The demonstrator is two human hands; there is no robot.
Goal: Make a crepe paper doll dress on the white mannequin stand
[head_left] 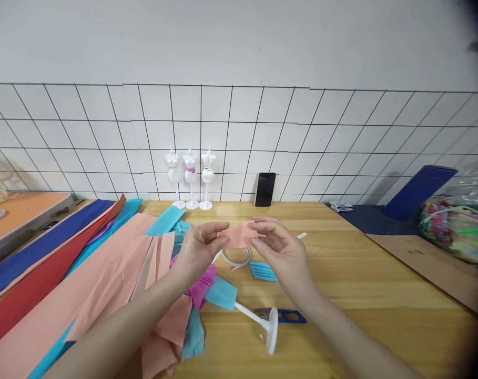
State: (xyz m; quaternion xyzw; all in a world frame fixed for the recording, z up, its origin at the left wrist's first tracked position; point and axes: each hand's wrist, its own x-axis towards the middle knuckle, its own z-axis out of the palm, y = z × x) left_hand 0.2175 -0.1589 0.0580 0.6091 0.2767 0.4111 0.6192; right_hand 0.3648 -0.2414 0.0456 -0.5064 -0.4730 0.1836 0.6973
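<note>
Between my two hands a small strip of peach crepe paper [239,236] is stretched level above the table. My left hand [201,246] pinches its left end, and my right hand [282,250] pinches the right end. Below them lies a mini dress form on its side, dressed in magenta paper [202,284] and light blue paper [222,292], its white round base [272,330] toward me. A roll of white tape [236,257] and a folded blue pleated piece [263,270] rest just beneath my hands. A blue-handled tool [288,316] lies partly hidden behind the stand.
Long crepe paper sheets, peach [77,284], red [37,295] and dark blue [53,237], cover the left side. Three white mini dress forms [190,176] and a phone [265,189] stand by the tiled wall. Cardboard [428,268] and a plastic bag of colourful items [455,226] are at right.
</note>
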